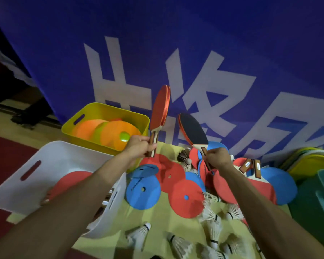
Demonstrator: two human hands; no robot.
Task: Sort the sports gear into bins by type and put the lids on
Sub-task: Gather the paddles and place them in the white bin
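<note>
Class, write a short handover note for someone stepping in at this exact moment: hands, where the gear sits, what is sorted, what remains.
Left hand: gripping the handle of a red-faced table tennis paddle, held upright.
Right hand: gripping a black-faced table tennis paddle, tilted left.
Yellow bin: holds orange flat discs.
White bin: holds at least one red disc.
Unsorted on the floor mat: red and blue discs, more paddles, white shuttlecocks.
Green bin at right; contents not visible. Stacked lids behind it.
Done: some discs binned.
Left: bin both paddles, the remaining gear, fit all lids.
</note>
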